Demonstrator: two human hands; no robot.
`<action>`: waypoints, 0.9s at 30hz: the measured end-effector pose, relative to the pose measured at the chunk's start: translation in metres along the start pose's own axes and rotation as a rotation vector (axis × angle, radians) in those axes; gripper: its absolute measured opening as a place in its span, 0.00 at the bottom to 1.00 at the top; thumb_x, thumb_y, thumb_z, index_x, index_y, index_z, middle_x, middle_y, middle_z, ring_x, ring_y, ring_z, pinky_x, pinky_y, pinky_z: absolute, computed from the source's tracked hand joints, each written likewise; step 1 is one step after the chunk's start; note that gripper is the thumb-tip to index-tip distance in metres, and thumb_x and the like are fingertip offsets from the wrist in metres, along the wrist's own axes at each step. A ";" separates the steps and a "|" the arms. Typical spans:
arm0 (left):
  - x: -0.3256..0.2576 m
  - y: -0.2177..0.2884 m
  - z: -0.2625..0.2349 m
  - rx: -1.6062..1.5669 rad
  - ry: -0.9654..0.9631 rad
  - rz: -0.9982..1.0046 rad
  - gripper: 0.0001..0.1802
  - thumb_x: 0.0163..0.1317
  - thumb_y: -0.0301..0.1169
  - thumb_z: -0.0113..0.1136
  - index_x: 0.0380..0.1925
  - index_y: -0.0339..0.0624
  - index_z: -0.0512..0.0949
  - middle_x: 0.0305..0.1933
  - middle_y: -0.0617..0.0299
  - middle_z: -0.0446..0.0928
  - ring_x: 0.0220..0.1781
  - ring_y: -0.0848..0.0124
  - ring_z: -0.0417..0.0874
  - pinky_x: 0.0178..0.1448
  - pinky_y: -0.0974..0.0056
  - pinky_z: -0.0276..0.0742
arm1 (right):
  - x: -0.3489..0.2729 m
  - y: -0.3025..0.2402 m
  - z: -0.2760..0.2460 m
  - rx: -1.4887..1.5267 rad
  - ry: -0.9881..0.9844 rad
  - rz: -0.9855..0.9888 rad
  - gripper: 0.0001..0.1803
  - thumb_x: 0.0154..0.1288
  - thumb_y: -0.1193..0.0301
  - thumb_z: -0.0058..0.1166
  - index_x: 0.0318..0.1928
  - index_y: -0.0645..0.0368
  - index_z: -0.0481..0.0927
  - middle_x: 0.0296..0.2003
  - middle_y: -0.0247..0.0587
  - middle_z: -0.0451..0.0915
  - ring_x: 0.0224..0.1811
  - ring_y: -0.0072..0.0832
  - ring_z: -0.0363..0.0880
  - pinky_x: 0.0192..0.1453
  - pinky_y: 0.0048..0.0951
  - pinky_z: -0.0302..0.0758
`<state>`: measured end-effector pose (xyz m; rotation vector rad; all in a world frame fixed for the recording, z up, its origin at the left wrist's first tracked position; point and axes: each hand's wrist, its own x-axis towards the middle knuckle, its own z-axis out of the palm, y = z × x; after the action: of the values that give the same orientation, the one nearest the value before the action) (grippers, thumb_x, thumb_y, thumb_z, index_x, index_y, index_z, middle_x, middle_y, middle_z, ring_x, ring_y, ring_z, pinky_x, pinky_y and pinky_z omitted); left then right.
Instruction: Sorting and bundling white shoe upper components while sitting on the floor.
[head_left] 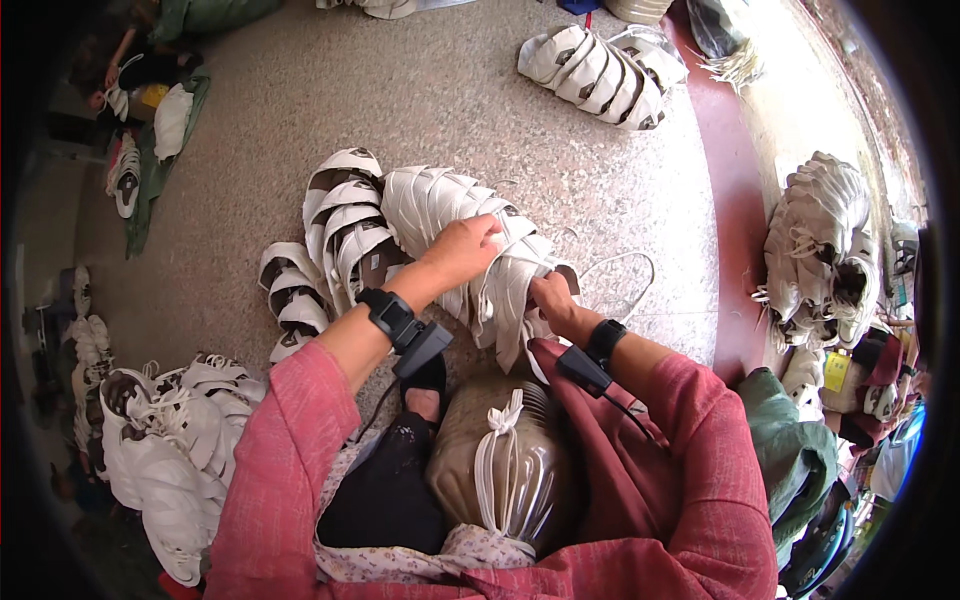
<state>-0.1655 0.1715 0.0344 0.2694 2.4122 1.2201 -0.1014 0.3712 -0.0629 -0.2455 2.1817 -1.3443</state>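
A long row of nested white shoe uppers (425, 200) lies on the floor before my knees. Over its near end, my left hand (465, 252) is closed, its fingers curled together; whatever is in them is too small to make out. Just to the right, my right hand (555, 300) grips the edge of the nearest shoe upper (515, 272), its fingertips partly hidden. A white shoelace (640, 262) loops out on the floor beyond my right hand. Further nested uppers with dark linings (345, 215) lie left of the row.
Between my legs stands a clear ribbed plastic jar (460, 440) with a white lace tied on it. Another bundle of uppers (600, 75) lies at the far right. Piles of white shoes lie at the left (175, 450) and right (820, 245). A green sack (785, 435) sits beside my right arm.
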 end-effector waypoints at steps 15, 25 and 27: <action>0.009 0.003 0.019 -0.006 -0.187 -0.231 0.25 0.60 0.39 0.52 0.54 0.37 0.67 0.55 0.39 0.72 0.59 0.46 0.73 0.62 0.52 0.66 | -0.019 -0.019 -0.031 1.294 0.011 0.451 0.14 0.66 0.53 0.49 0.41 0.48 0.75 0.27 0.25 0.75 0.22 0.17 0.67 0.21 0.19 0.59; 0.013 -0.038 0.035 -0.069 0.187 -0.171 0.15 0.61 0.36 0.49 0.42 0.38 0.74 0.40 0.44 0.80 0.46 0.47 0.80 0.52 0.53 0.74 | -0.081 0.064 -0.033 1.168 0.706 0.801 0.04 0.66 0.67 0.48 0.34 0.50 0.74 0.18 0.24 0.67 0.14 0.17 0.58 0.16 0.22 0.53; 0.011 -0.031 0.035 -0.092 0.142 -0.262 0.17 0.60 0.35 0.49 0.46 0.37 0.73 0.41 0.44 0.80 0.47 0.48 0.80 0.52 0.53 0.73 | -0.085 0.062 -0.035 1.167 0.747 0.820 0.04 0.65 0.67 0.49 0.34 0.50 0.76 0.18 0.24 0.68 0.15 0.17 0.60 0.17 0.22 0.55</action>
<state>-0.1586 0.1818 -0.0123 -0.1622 2.4065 1.2592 -0.0424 0.4639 -0.0735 1.5747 1.2304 -2.0085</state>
